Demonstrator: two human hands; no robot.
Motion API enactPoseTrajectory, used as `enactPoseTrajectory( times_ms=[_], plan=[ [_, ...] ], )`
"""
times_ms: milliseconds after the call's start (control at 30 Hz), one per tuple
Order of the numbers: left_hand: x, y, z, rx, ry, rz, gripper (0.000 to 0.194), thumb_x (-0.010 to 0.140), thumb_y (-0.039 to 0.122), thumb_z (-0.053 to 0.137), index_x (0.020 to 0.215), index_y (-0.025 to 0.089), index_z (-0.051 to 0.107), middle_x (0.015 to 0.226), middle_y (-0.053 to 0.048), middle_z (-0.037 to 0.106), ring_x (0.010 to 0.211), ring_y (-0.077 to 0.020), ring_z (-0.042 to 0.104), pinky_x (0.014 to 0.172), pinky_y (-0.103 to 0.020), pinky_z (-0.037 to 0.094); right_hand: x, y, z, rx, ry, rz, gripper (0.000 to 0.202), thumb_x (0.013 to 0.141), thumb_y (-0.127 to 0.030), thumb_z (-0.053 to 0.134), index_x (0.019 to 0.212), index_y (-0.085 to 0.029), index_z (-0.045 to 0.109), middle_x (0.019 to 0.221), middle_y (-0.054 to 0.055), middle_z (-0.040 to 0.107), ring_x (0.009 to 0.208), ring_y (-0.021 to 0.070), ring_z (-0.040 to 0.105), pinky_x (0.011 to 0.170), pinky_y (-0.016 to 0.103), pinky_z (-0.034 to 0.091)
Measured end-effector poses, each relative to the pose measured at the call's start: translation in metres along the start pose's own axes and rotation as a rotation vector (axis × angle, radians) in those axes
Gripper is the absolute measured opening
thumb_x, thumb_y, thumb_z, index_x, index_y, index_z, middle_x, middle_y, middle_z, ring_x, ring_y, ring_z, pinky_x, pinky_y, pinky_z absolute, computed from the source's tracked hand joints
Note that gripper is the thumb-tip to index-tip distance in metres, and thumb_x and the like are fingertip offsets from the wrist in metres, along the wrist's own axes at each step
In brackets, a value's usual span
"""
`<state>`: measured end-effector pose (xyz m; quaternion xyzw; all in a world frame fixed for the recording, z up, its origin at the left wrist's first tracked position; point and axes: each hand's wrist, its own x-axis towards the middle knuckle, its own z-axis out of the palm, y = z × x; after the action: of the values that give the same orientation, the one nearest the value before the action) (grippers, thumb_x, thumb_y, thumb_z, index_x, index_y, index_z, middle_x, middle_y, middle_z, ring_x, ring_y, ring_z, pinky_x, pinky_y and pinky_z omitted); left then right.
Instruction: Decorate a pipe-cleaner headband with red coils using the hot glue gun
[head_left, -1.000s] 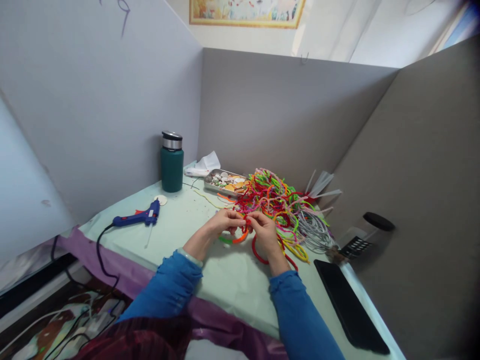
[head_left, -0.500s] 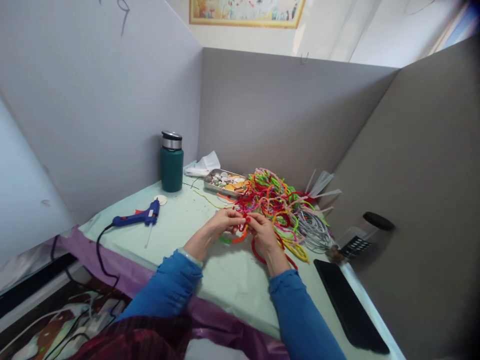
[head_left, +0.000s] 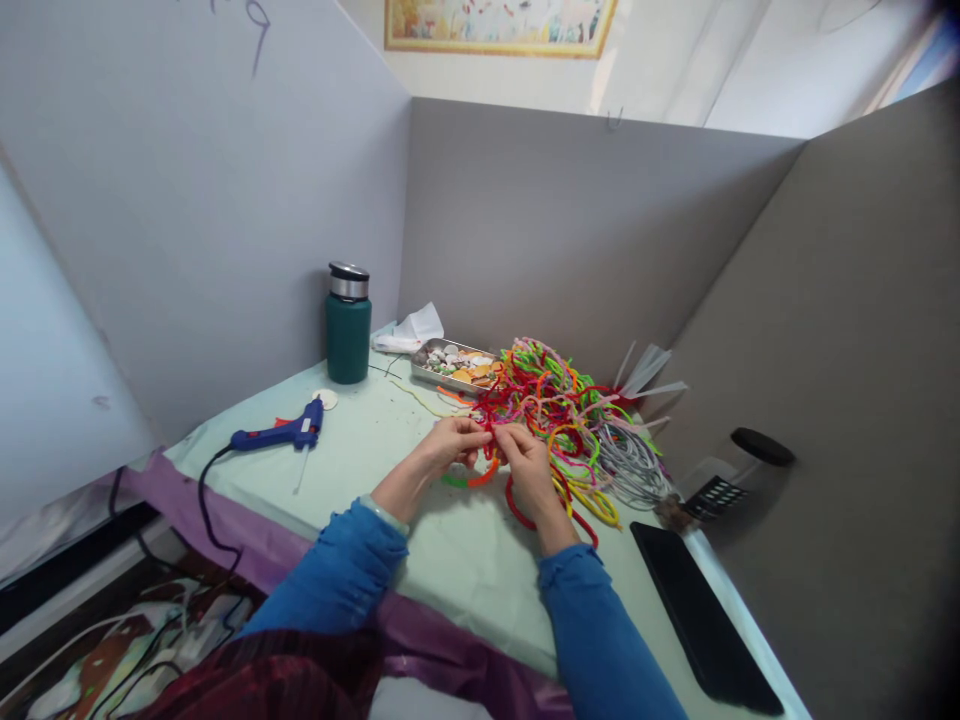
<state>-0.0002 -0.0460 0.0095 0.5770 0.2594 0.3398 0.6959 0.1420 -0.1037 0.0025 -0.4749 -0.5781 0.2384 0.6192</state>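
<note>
My left hand (head_left: pixel 451 446) and my right hand (head_left: pixel 525 462) meet fingertip to fingertip above the table, both pinching a small piece of red pipe cleaner (head_left: pixel 490 437). Most of that piece is hidden by my fingers. Just beyond them lies a tangled pile of coloured pipe cleaners (head_left: pixel 544 385), red, green, pink and orange. A curved green and orange piece (head_left: pixel 480 480) shows on the table between my hands. Red loops (head_left: pixel 517 508) lie beside my right wrist.
A blue glue gun (head_left: pixel 281 434) with a black cord lies at the left, near a green bottle (head_left: pixel 349 335). Behind my hands is a metal tray (head_left: pixel 431 378) of small pieces. A black flat object (head_left: pixel 697 610) is at the right. Grey panels surround the table.
The whole view has shifted slightly. Both hands stay together, and the red piece between the fingertips shows a little less than before.
</note>
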Motion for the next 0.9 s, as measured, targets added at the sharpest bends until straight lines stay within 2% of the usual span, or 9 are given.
enactPoseTrajectory(
  times_ms=[167, 300, 500, 733, 900],
  plan=[
    [-0.0013, 0.0033, 0.0014, -0.039, -0.014, -0.013, 0.031, 0.060, 0.034, 0.075, 0.070, 0.012, 0.055, 0.050, 0.005, 0.050, 0.037, -0.0047, 0.044, 0.040, -0.018, 0.038, -0.0003, 0.0063, -0.0012, 0.216, -0.006, 0.192, 0.028, 0.080, -0.043, 0.056, 0.090, -0.020, 0.068, 0.063, -0.001, 0.056, 0.056, 0.0128, 0.048, 0.052, 0.024, 0.037],
    [-0.0038, 0.0055, 0.0013, -0.045, -0.107, -0.038, 0.033, 0.061, 0.036, 0.075, 0.073, 0.010, 0.058, 0.053, 0.003, 0.054, 0.037, -0.0039, 0.045, 0.040, -0.017, 0.036, -0.0017, 0.0056, -0.0036, 0.328, -0.022, 0.216, 0.017, 0.072, -0.035, 0.067, 0.081, -0.021, 0.066, 0.061, -0.004, 0.055, 0.053, 0.0101, 0.045, 0.052, 0.022, 0.036],
    [-0.0057, 0.0058, 0.0001, -0.086, -0.189, -0.095, 0.032, 0.061, 0.035, 0.076, 0.071, 0.011, 0.058, 0.050, 0.002, 0.055, 0.038, -0.0042, 0.046, 0.041, -0.016, 0.034, -0.0019, 0.0015, -0.0048, 0.458, -0.080, 0.269, 0.017, 0.066, -0.031, 0.072, 0.078, -0.021, 0.065, 0.068, -0.003, 0.059, 0.056, 0.0095, 0.049, 0.056, 0.023, 0.041],
    [-0.0038, 0.0024, 0.0002, -0.088, -0.168, -0.082, 0.032, 0.061, 0.035, 0.076, 0.070, 0.011, 0.057, 0.044, 0.004, 0.050, 0.036, -0.0040, 0.042, 0.041, -0.017, 0.034, -0.0037, 0.0004, -0.0020, 0.490, -0.083, 0.296, 0.018, 0.064, -0.031, 0.073, 0.077, -0.022, 0.064, 0.066, -0.004, 0.059, 0.057, 0.0103, 0.051, 0.060, 0.025, 0.043],
    [-0.0010, -0.0015, -0.0003, -0.050, -0.127, -0.052, 0.033, 0.061, 0.038, 0.076, 0.069, 0.011, 0.058, 0.048, 0.003, 0.053, 0.035, -0.0033, 0.040, 0.039, -0.018, 0.032, -0.0039, 0.0025, -0.0017, 0.468, -0.071, 0.309, 0.018, 0.063, -0.031, 0.073, 0.075, -0.022, 0.064, 0.064, -0.004, 0.058, 0.057, 0.0106, 0.052, 0.061, 0.026, 0.044]
  ],
)
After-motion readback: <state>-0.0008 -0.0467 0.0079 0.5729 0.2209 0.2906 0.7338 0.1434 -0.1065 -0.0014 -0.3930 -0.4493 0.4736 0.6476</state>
